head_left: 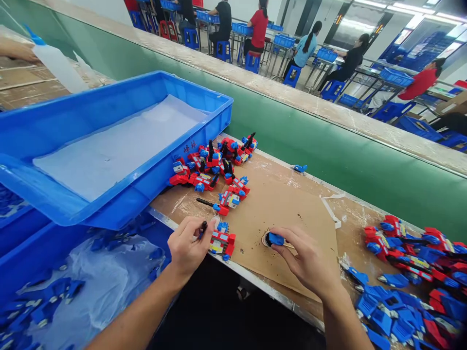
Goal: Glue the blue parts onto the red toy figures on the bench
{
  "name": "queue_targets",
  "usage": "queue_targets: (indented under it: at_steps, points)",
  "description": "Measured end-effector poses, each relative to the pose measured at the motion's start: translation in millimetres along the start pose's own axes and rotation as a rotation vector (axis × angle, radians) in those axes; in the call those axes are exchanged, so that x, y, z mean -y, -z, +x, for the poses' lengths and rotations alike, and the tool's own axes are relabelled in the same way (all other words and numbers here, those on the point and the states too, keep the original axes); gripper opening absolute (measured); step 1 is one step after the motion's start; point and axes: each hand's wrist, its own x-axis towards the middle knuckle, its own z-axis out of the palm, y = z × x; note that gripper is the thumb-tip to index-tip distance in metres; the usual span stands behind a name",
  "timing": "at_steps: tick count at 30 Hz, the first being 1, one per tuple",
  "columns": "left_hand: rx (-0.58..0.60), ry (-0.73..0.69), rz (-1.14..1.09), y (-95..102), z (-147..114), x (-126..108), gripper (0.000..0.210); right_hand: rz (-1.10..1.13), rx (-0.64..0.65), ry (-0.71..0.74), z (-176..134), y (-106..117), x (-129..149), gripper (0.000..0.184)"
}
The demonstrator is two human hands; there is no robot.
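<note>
A blue plastic piece (277,238) meets the mouth of a small round tub (264,238) on a cardboard sheet (284,204), inward from the near edge of a workbench (350,216). The right hand (306,262) pinches it between thumb and index finger, its forearm reaching in over the near edge. A sideways knock could tip the tub, which nothing visible anchors; dark specks dot the cardboard around it, and a loose pinch might let the piece drop in. To the left, the left hand (188,245) is half-curled, thumb and forefinger closed on a short black rod (203,225), beside a red-and-blue toy robot (221,241). Whether rod and toy are joined is hidden. The toy lies at the near edge, where a slackened hold or bumped wrist could send it over. Beyond, more toy robots (215,160) crowd a blue tray (193,92).
</note>
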Motion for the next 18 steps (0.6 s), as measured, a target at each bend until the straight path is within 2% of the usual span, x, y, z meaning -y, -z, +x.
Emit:
queue_targets:
  at_steps: [1,3,7,9,10,12,15,18]
  points:
    - [0.024,0.098,0.005,1.9,-0.3,1.9,0.022,0.001,0.03,-0.006,0.1,-0.3,-1.5,0.021]
    - [0.156,0.292,-0.061,8.9,2.8,9.2,0.025,0.027,0.032,-0.022,0.7,0.1,-4.9,0.021]
    - [0.52,0.562,-0.556,23.1,18.4,29.6,0.062,0.103,-0.046,-0.061,6.3,0.9,-12.0,0.02]
    - [0.681,0.669,-0.619,25.2,31.2,33.2,0.07,0.122,-0.025,-0.097,8.2,-0.2,-15.9,0.02]
    - [0.78,0.667,-0.552,24.8,38.6,31.9,0.066,0.147,-0.024,-0.124,7.5,-1.3,-17.8,0.02]
    - [0.99,0.512,-0.315,22.3,54.0,23.7,0.053,0.27,-0.104,-0.202,1.7,-4.9,-21.3,0.023]
    - [1.214,0.18,0.004,15.9,72.9,5.6,0.042,0.597,-0.438,-0.343,-15.5,-16.0,-23.0,0.033]
    - [1.368,-0.022,0.208,11.9,83.9,-4.7,0.039,0.848,-0.79,-0.414,-33.5,-31.5,-16.9,0.032]
